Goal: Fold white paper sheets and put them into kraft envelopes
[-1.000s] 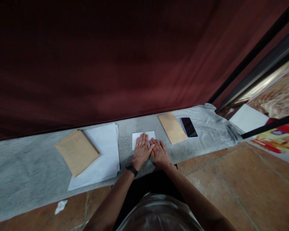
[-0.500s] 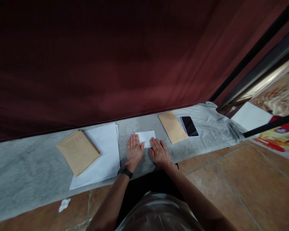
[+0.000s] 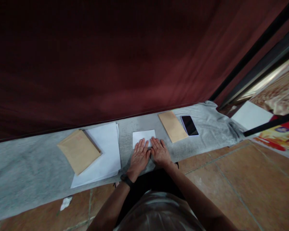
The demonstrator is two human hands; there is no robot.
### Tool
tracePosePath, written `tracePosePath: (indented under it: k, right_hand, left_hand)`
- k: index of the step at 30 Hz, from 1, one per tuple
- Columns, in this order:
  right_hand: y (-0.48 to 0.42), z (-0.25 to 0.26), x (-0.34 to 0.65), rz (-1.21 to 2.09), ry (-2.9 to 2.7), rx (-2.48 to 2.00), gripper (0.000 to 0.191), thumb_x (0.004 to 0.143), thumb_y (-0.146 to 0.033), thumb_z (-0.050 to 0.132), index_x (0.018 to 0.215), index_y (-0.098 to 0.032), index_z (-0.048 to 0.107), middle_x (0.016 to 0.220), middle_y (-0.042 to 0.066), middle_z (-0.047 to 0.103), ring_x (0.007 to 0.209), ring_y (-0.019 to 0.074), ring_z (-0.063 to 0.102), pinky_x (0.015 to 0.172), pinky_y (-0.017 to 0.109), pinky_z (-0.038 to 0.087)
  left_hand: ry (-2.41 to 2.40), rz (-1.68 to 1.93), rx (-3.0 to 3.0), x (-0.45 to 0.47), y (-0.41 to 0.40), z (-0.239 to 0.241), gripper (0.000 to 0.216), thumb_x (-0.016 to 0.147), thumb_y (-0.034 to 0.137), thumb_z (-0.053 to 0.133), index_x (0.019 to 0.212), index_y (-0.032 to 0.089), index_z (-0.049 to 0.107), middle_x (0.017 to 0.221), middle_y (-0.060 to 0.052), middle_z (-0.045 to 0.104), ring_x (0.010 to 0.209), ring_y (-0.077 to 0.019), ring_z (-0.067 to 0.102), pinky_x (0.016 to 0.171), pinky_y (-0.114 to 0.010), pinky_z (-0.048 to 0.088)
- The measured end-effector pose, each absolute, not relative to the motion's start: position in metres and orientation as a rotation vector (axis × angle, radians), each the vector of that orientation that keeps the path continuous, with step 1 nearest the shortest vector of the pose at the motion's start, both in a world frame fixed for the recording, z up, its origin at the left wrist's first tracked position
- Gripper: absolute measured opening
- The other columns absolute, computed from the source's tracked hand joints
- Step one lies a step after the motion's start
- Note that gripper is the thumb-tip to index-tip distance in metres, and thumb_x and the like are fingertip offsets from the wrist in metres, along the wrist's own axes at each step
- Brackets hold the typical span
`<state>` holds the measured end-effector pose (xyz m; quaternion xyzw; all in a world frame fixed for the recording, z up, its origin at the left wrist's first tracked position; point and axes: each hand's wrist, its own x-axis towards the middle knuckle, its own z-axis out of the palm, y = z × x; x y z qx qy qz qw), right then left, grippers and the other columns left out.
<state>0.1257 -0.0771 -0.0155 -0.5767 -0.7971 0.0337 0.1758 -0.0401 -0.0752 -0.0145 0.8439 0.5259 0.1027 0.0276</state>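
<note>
A small folded white paper (image 3: 142, 136) lies on the grey cloth (image 3: 26, 163) in front of me. My left hand (image 3: 139, 156) lies flat with fingers stretched out, its fingertips on the paper's near edge. Beside it, my right hand (image 3: 160, 153) also lies flat and open, fingers touching the paper's lower right corner. Both thumbs nearly meet. A black band sits on my left wrist.
To the left a brown envelope (image 3: 78, 150) rests on a stack of white sheets (image 3: 103, 150). To the right lie a second brown envelope (image 3: 172, 126) and a dark phone (image 3: 189, 125). A dark red curtain hangs behind. A paper scrap (image 3: 65, 202) lies on the tiled floor.
My left hand slid left off the paper, then came back right and rests beside my right hand on the paper's near edge. My right hand barely moved.
</note>
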Motion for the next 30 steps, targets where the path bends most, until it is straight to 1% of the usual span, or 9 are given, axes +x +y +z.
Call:
tracePosePath:
  k: [5, 8, 13, 16, 19, 23, 26, 30]
  right_hand:
    - [-0.078, -0.012, 0.127, 0.100, -2.276, -1.581, 0.051, 0.106, -0.028, 0.037, 0.154, -0.014, 0.043, 0.160, 0.010, 0.042, 0.148, 0.0261, 0.040, 0.125, 0.049, 0.022]
    - [-0.080, -0.013, 0.129, 0.132, -2.335, -1.497, 0.051, 0.107, -0.031, 0.037, 0.155, -0.016, 0.042, 0.159, 0.009, 0.045, 0.146, 0.0241, 0.042, 0.126, 0.047, 0.022]
    - [-0.084, -0.021, 0.129, 0.090, -2.327, -1.537, 0.053, 0.107, -0.035, 0.039, 0.155, -0.012, 0.042, 0.157, 0.012, 0.046, 0.146, 0.0261, 0.043, 0.124, 0.049, 0.025]
    - [-0.088, -0.023, 0.130, 0.028, -2.287, -1.573, 0.053, 0.106, -0.035, 0.040, 0.153, -0.010, 0.043, 0.156, 0.015, 0.047, 0.146, 0.0274, 0.043, 0.124, 0.050, 0.025]
    - [-0.093, -0.023, 0.133, -0.015, -2.261, -1.586, 0.054, 0.107, -0.034, 0.038, 0.155, -0.009, 0.041, 0.157, 0.016, 0.046, 0.148, 0.0269, 0.040, 0.124, 0.050, 0.025]
    - [-0.095, -0.022, 0.136, -0.007, -2.268, -1.598, 0.055, 0.107, -0.034, 0.039, 0.156, -0.009, 0.038, 0.157, 0.016, 0.046, 0.149, 0.0259, 0.038, 0.125, 0.049, 0.025]
    - [-0.091, -0.021, 0.133, 0.022, -2.265, -1.607, 0.053, 0.106, -0.033, 0.040, 0.155, -0.011, 0.041, 0.157, 0.015, 0.047, 0.148, 0.0264, 0.039, 0.124, 0.050, 0.026]
    - [-0.086, -0.018, 0.121, 0.084, -2.335, -1.482, 0.049, 0.108, -0.032, 0.037, 0.153, -0.015, 0.044, 0.157, 0.013, 0.047, 0.147, 0.0239, 0.042, 0.123, 0.048, 0.029]
  left_hand:
    - [1.623, 0.268, 2.632, -0.041, -0.075, -0.012, 0.057, 0.102, 0.026, 0.036, 0.157, 0.011, 0.034, 0.167, -0.015, 0.028, 0.156, -0.0276, 0.021, 0.127, -0.050, 0.024]
    - [1.618, 0.253, 2.640, -0.041, -0.075, -0.013, 0.060, 0.100, 0.023, 0.037, 0.158, 0.010, 0.032, 0.168, -0.015, 0.027, 0.156, -0.0268, 0.021, 0.127, -0.048, 0.022]
    - [1.621, 0.264, 2.642, -0.041, -0.075, -0.013, 0.062, 0.100, 0.023, 0.038, 0.160, 0.011, 0.028, 0.167, -0.014, 0.028, 0.156, -0.0264, 0.021, 0.127, -0.049, 0.022]
    - [1.630, 0.278, 2.642, -0.041, -0.075, -0.013, 0.060, 0.101, 0.026, 0.037, 0.159, 0.010, 0.030, 0.166, -0.015, 0.031, 0.156, -0.0267, 0.023, 0.127, -0.048, 0.023]
    - [1.634, 0.290, 2.656, -0.045, -0.079, -0.011, 0.060, 0.104, 0.035, 0.037, 0.158, 0.010, 0.033, 0.165, -0.017, 0.033, 0.155, -0.0274, 0.025, 0.126, -0.049, 0.023]
    - [1.571, 0.298, 2.724, -0.056, -0.087, -0.008, 0.062, 0.103, 0.045, 0.042, 0.158, 0.016, 0.034, 0.166, -0.015, 0.032, 0.155, -0.0283, 0.027, 0.126, -0.051, 0.022]
    - [1.571, 0.291, 2.734, -0.059, -0.091, -0.007, 0.062, 0.102, 0.044, 0.045, 0.158, 0.019, 0.034, 0.166, -0.014, 0.031, 0.154, -0.0287, 0.027, 0.126, -0.051, 0.021]
    - [1.573, 0.261, 2.722, -0.058, -0.091, -0.008, 0.062, 0.101, 0.039, 0.046, 0.158, 0.016, 0.035, 0.166, -0.015, 0.031, 0.155, -0.0281, 0.026, 0.127, -0.049, 0.021]
